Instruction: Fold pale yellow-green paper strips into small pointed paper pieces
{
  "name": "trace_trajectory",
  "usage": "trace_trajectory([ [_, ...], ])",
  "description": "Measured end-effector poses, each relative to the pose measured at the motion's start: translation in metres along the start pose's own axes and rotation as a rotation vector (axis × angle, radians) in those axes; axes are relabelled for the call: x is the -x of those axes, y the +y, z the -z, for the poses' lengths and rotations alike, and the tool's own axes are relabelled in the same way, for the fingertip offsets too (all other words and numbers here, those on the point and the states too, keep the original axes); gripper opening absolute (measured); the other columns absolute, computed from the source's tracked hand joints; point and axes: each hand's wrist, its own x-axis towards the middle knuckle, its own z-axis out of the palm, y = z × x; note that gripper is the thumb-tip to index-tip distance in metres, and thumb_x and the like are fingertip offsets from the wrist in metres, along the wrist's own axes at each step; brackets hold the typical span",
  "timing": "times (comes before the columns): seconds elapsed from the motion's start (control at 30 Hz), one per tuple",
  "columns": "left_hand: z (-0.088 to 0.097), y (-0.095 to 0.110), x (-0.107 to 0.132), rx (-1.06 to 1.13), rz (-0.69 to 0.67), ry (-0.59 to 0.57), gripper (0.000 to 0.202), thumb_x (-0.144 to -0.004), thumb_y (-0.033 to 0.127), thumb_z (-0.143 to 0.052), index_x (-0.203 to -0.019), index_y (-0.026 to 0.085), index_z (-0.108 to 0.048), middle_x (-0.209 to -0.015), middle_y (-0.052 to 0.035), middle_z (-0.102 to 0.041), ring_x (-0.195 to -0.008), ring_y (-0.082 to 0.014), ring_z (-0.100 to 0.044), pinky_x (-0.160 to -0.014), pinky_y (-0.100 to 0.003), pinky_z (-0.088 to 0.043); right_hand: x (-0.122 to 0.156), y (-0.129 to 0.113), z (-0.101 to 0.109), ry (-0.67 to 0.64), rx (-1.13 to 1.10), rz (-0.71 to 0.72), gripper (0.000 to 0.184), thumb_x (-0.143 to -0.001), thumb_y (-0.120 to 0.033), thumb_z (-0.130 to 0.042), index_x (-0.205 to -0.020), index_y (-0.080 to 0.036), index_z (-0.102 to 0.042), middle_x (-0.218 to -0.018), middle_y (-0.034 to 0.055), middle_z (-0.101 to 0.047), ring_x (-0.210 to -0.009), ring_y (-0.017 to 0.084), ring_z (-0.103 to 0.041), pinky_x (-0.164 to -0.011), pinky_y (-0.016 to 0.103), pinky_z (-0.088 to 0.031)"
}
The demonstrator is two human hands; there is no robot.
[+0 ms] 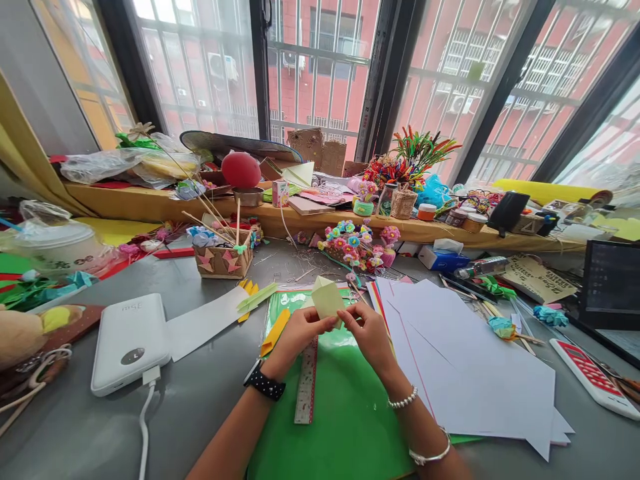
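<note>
Between my two hands is a small piece of pale yellow-green folded paper (326, 297), raised above a green folder (345, 400). The thumb and fingers of my left hand (303, 333) pinch its lower left part. My right hand (367, 331) grips the lower right corner with thumb and forefinger. Under my left hand a ruler (306, 390) with a red-marked edge lies on the folder. An orange folded paper piece (275, 332) rests beside my left wrist. Farther left are pale green folded strips (257, 300) and yellow-orange folded pieces (245, 313) on a white paper strip (205, 325).
White sheets (465, 360) are stacked to the right, near a red-and-white calculator (597, 377). A white power bank (131, 343) with a cable stands left. Behind are a basket of sticks (225, 259), crochet-like flowers (350, 247) and a crowded windowsill (310, 219).
</note>
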Motion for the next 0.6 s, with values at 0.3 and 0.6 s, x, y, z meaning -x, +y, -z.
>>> trace_trajectory([
  [0.3,0.0014,-0.0006,0.0003,0.156,0.058,0.082,0.031,-0.054,0.034,-0.066,-0.077,0.014,-0.065,-0.072,-0.0046,-0.065,-0.068,-0.0167,-0.057,-0.067,-0.027,-0.041,-0.0056,0.0074,0.0075,-0.185,-0.148,-0.064,0.027,-0.073,-0.04,-0.048,-0.067,-0.015,-0.057,-0.063,0.003,-0.058,-0.056,0.013,-0.052,-0.052,0.024,-0.042],
  [0.6,-0.0019,0.0015,0.0031,0.151,0.055,0.091,0.025,-0.058,0.034,-0.063,-0.074,0.015,-0.064,-0.075,-0.004,-0.064,-0.072,-0.0164,-0.055,-0.064,-0.025,-0.04,-0.0022,0.0027,0.0028,-0.205,-0.192,-0.074,0.023,-0.072,-0.037,-0.051,-0.064,-0.016,-0.056,-0.057,0.0005,-0.055,-0.053,0.012,-0.05,-0.05,0.023,-0.04],
])
